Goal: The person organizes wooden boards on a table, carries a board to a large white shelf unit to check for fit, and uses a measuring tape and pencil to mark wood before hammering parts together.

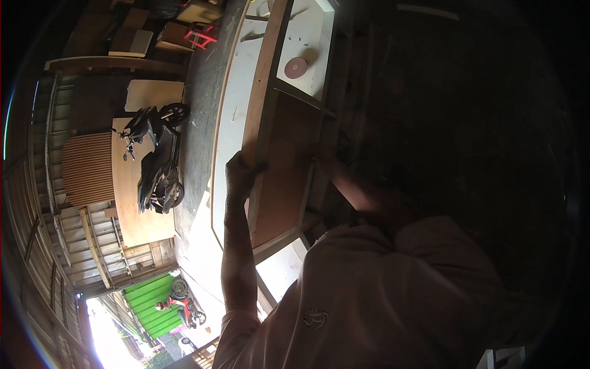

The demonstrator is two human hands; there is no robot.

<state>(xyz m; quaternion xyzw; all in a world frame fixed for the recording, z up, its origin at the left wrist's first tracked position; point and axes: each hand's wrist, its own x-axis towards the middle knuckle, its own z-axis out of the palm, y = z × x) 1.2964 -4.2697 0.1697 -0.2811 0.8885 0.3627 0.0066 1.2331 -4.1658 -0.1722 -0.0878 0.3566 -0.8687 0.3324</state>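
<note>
The left hand has its grip closed over the left rail of one wooden frame; the right hand, at the opposite side, is too shadowed to tell how closed its grip is. The frame lies on the white surface. One brown panel fills its middle section; the section beyond holds one pinkish disc. Farther left are two motorbikes and one red stool.
</note>
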